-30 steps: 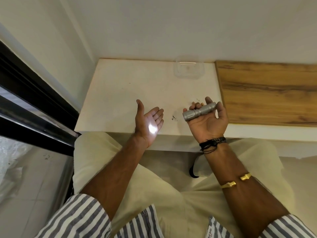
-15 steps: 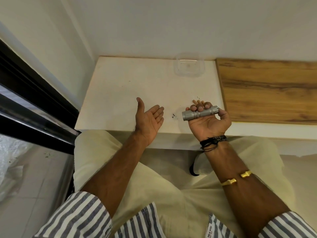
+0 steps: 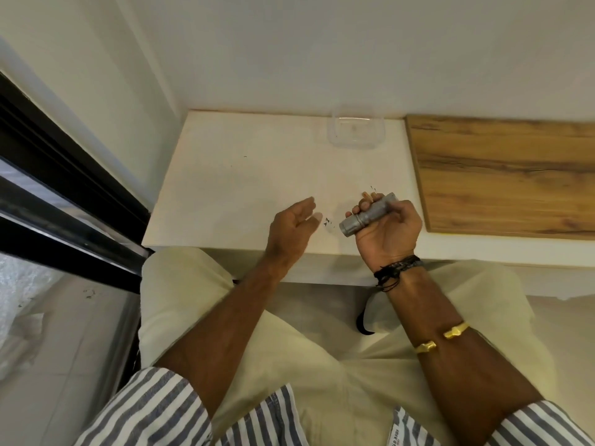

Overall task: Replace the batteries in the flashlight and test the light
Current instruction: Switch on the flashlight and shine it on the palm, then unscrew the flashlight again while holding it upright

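white counter [image 3: 244, 175], silver ribbed flashlight [image 3: 367, 215]

Silver-grey flashlight [image 3: 367, 215]. Cream-white tabletop [image 3: 244, 181]; a brown wood-grain board [image 3: 502, 175] at its right edge. Clear container [image 3: 355, 132] at the far edge. Blue-and-white striped sleeves [image 3: 154, 410], pale beige trousers [image 3: 180, 300], black wrist cords [image 3: 397, 268], gold bangle [image 3: 441, 338].

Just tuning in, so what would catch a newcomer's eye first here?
The silver flashlight stands out, gripped in the right hand over the white table's front edge. The left hand hovers open beside it. A clear plastic container sits at the table's back, next to a wooden board.
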`<state>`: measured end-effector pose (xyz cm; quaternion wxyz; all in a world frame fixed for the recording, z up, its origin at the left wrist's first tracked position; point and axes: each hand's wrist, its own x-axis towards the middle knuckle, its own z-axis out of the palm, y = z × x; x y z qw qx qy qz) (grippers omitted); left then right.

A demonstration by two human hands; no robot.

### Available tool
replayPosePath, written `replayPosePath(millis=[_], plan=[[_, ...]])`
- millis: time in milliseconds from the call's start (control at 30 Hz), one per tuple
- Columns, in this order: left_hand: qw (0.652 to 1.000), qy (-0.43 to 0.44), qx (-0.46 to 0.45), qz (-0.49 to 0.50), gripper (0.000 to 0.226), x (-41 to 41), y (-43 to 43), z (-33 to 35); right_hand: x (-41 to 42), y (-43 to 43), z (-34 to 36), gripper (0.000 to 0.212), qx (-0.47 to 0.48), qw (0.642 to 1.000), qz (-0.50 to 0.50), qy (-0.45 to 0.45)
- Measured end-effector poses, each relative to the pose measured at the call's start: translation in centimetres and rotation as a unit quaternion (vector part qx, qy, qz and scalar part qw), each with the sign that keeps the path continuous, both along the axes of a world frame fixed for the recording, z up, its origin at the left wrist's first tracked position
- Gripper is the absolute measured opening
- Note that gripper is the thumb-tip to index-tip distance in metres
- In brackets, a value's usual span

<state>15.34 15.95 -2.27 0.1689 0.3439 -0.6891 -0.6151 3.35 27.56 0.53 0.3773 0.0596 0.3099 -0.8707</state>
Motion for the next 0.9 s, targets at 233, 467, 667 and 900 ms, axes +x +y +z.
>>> replayPosePath(millis=[233,467,667,900], plan=[[0.988,-0.016,-0.155,0.007,0.042,0.0,0.5,-0.4,0.6,-0.7,-1.1,0.018,0.298,0.9,0.047,0.313],[0.983,0.013,-0.183,0.017,0.05,0.2,-0.6,-0.7,0.8,-2.4,-1.5,0.037,0.383,0.81,0.006,0.444],[0.974,0.04,-0.221,0.015,0.05,-0.4,-2.8,-1.0,0.7,-5.0,-0.8,0.037,0.38,0.79,0.018,0.481],[0.97,0.09,-0.219,0.05,0.034,-1.5,-5.5,-1.1,0.4,-8.0,-0.4,0.037,0.383,0.772,0.036,0.505]])
